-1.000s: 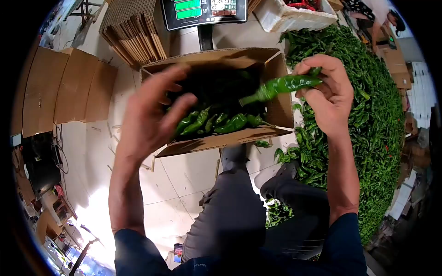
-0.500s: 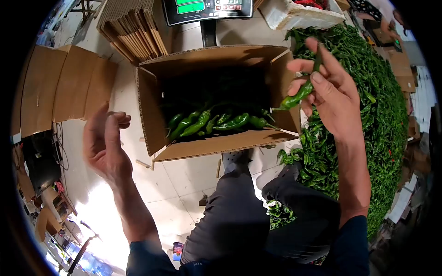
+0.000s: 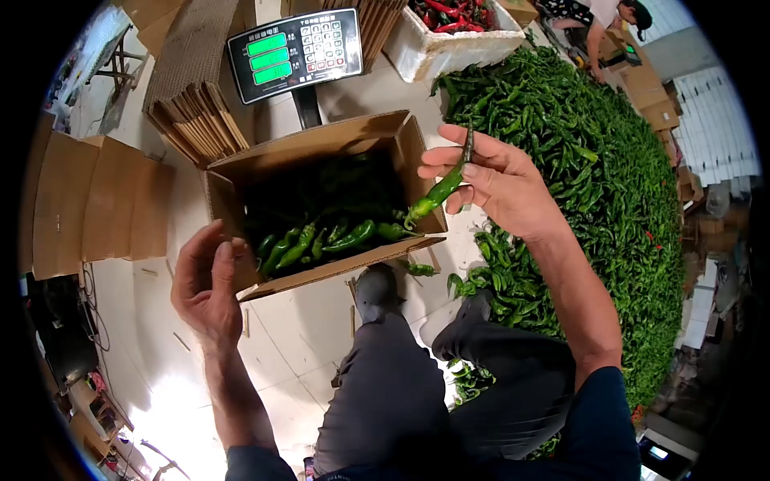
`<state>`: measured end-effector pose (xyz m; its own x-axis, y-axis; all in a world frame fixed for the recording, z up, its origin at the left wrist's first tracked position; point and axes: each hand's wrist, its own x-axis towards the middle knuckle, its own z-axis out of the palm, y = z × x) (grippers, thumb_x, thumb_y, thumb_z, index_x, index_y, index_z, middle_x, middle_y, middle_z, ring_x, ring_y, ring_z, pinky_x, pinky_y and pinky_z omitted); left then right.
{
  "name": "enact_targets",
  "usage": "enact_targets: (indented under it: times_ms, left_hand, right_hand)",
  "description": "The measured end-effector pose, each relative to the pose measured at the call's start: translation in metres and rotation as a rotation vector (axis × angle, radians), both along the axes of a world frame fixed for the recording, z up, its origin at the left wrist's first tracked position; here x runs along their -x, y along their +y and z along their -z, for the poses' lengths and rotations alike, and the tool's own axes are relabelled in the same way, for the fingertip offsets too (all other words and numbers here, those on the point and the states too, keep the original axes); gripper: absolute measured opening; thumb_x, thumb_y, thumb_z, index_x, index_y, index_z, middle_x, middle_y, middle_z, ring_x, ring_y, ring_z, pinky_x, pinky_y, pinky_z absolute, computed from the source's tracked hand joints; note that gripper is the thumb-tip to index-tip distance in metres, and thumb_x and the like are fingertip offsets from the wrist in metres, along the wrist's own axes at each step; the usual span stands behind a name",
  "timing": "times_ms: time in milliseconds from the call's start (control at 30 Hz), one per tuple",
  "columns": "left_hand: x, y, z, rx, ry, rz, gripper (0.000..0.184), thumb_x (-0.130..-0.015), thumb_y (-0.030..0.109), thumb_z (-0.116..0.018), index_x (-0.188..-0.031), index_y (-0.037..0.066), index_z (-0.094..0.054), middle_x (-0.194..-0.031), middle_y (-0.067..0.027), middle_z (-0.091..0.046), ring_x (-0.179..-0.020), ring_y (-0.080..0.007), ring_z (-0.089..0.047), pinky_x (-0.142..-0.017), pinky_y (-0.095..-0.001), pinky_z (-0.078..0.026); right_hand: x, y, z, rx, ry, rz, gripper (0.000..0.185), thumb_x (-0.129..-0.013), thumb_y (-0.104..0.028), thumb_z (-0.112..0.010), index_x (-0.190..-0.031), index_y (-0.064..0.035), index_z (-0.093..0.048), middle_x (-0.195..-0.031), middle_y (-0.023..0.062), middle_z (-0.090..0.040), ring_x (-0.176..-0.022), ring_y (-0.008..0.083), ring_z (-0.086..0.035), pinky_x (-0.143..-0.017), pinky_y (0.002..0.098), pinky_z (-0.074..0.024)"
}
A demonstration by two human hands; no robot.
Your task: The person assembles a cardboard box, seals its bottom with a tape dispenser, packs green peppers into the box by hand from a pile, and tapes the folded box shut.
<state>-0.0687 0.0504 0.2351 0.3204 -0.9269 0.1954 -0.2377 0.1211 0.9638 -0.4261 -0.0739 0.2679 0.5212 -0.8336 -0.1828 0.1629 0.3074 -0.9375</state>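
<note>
My right hand (image 3: 507, 188) pinches a long green chili pepper (image 3: 439, 195) between thumb and fingers, beside the right end of an open cardboard box (image 3: 417, 160). The pepper slants, its dark thin tip up and its paler end down to the left. Several green peppers (image 3: 353, 238) lie along the near side inside the box; deeper in, shadow hides most of the contents. My left hand (image 3: 210, 280) is at the box's near left corner, fingers loosely curved and apart from the thumb, with nothing in it. Whether it touches the cardboard I cannot tell.
A large heap of green peppers (image 3: 593, 216) covers the floor to the right. Behind the box stand a digital scale display (image 3: 295, 54) and folded cardboard (image 3: 188, 88). A white foam box (image 3: 449, 52) holds red peppers. Another person (image 3: 597, 24) reaches toward the heap at the far right.
My view has turned toward the right, showing more of the heap, the scale display and the other person. My right hand still holds the pepper; my left hand is closer to the box.
</note>
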Motion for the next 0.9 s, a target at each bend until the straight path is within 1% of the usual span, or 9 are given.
enact_targets:
  times_ms: [167, 233, 433, 467, 533, 667, 700, 767, 900]
  left_hand:
    - [0.008, 0.012, -0.003, 0.024, 0.019, -0.006, 0.026, -0.101, 0.006, -0.060, -0.125, -0.002, -0.064, -0.099, -0.0115, -0.072, -0.090, -0.0162, -0.068, -0.084, -0.0297, -0.056]
    - [0.020, 0.022, -0.006, 0.006, 0.064, 0.027, 0.025, -0.099, 0.004, -0.062, -0.124, -0.003, -0.065, -0.099, -0.0126, -0.072, -0.091, -0.0167, -0.070, -0.085, -0.0294, -0.056]
    - [0.094, 0.039, -0.014, -0.315, 0.319, 0.698, 0.027, -0.098, 0.002, -0.055, -0.121, -0.006, -0.065, -0.102, -0.0159, -0.072, -0.094, -0.0223, -0.070, -0.085, -0.0335, -0.056]
    - [0.109, 0.033, -0.002, -0.485, 0.279, 0.808, 0.028, -0.099, 0.006, -0.057, -0.123, -0.006, -0.065, -0.105, -0.0159, -0.072, -0.098, -0.0213, -0.070, -0.087, -0.0319, -0.054]
    - [0.144, 0.019, 0.040, -0.775, 0.398, 0.943, 0.032, -0.099, 0.011, -0.060, -0.127, -0.004, -0.064, -0.109, -0.0131, -0.072, -0.102, -0.0197, -0.068, -0.090, -0.0318, -0.053]
    - [0.202, 0.017, 0.184, -0.654, -0.370, 1.098, 0.030, -0.093, 0.012, -0.063, -0.118, -0.005, -0.066, -0.106, -0.0189, -0.071, -0.096, -0.0267, -0.070, -0.085, -0.0354, -0.054]
    - [0.216, 0.020, 0.220, -0.509, -0.531, 1.139, 0.026, -0.090, 0.010, -0.061, -0.112, -0.004, -0.066, -0.099, -0.0189, -0.069, -0.091, -0.0310, -0.068, -0.082, -0.0394, -0.054]
    - [0.238, 0.025, 0.269, -0.268, -0.746, 1.160, 0.022, -0.087, 0.008, -0.061, -0.107, -0.001, -0.066, -0.091, -0.0173, -0.067, -0.085, -0.0360, -0.066, -0.077, -0.0439, -0.053]
    - [0.287, -0.001, 0.309, 0.060, -1.014, 1.112, 0.024, -0.085, 0.009, -0.060, -0.109, 0.005, -0.062, -0.089, -0.0115, -0.063, -0.086, -0.0316, -0.063, -0.077, -0.0443, -0.051]
  right_hand:
    - [-0.019, 0.003, -0.011, 0.207, 0.158, 0.013, 0.047, -0.103, -0.009, -0.050, -0.149, 0.0008, -0.044, -0.134, 0.0177, -0.062, -0.112, 0.0262, -0.068, -0.079, 0.0347, -0.0615]
    - [-0.020, 0.003, -0.037, 0.469, 0.417, -0.022, 0.054, -0.100, -0.025, -0.060, -0.146, 0.0020, -0.048, -0.125, 0.0159, -0.068, -0.076, 0.0210, -0.073, -0.072, 0.0282, -0.0575]
    - [0.098, -0.014, -0.042, 0.869, 1.024, 0.190, 0.049, -0.090, -0.029, -0.068, -0.124, 0.0056, -0.063, -0.109, 0.0189, -0.073, -0.096, 0.0250, -0.071, -0.085, 0.0364, -0.0573]
    - [0.112, 0.001, -0.037, 0.755, 1.118, 0.075, 0.048, -0.094, -0.027, -0.068, -0.132, 0.0008, -0.060, -0.125, 0.0150, -0.067, -0.108, 0.0238, -0.066, -0.091, 0.0366, -0.0544]
    - [0.159, 0.035, 0.050, 0.747, 1.328, 0.005, 0.064, -0.089, -0.027, -0.072, -0.144, -0.0020, -0.050, -0.137, 0.0198, -0.061, -0.116, 0.0305, -0.065, -0.100, 0.0402, -0.0515]
    - [0.174, 0.129, 0.192, 0.183, 1.526, -0.456, 0.048, -0.085, -0.021, -0.072, -0.127, -0.0020, -0.058, -0.109, 0.0218, -0.068, -0.099, 0.0369, -0.068, -0.085, 0.0483, -0.0560]
    - [0.178, 0.154, 0.234, 0.312, 1.487, -0.429, 0.023, -0.084, -0.014, -0.064, -0.103, -0.0017, -0.064, -0.096, 0.0189, -0.070, -0.087, 0.0386, -0.070, -0.075, 0.0510, -0.0571]
    - [0.172, 0.184, 0.308, 0.439, 1.450, -0.330, 0.013, -0.084, -0.008, -0.060, -0.094, -0.0017, -0.066, -0.089, 0.0186, -0.069, -0.085, 0.0359, -0.071, -0.071, 0.0477, -0.0580]
    - [0.149, 0.189, 0.356, 0.598, 1.466, -0.207, 0.012, -0.084, -0.011, -0.060, -0.092, -0.0040, -0.066, -0.094, 0.0122, -0.066, -0.090, 0.0301, -0.067, -0.074, 0.0417, -0.0529]
